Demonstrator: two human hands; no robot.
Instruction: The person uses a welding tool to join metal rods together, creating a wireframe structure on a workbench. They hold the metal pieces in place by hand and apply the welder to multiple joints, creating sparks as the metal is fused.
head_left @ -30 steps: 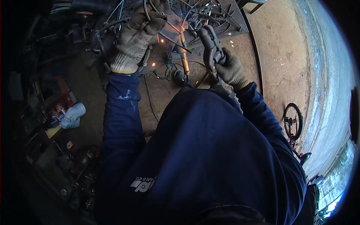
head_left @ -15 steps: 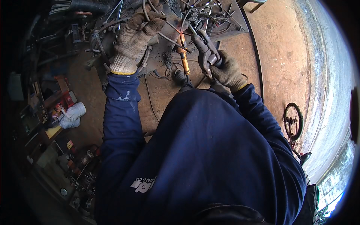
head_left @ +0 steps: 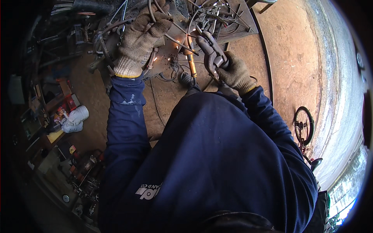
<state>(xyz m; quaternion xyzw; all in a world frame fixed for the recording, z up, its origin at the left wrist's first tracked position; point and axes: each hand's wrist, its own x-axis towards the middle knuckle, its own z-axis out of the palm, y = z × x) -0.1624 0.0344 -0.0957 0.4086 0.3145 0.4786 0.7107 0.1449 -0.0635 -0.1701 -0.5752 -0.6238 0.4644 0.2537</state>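
Worktable (head_left: 237,35) heaped with metal pieces (head_left: 223,17), right hand (head_left: 235,72) gripping tool (head_left: 210,53)

A bicycle wheel (head_left: 303,126) near the grey road (head_left: 344,112); leftward, a white bundle (head_left: 75,119).

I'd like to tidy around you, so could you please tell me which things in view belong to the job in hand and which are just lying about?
Seemingly in the job:
grey pincer-like tool, in the right hand
curved rod, by the left hand
copper-coloured piece between the hands

Seemingly just about:
bicycle, at right
white bundle, at left
loose metal pieces beyond the right hand
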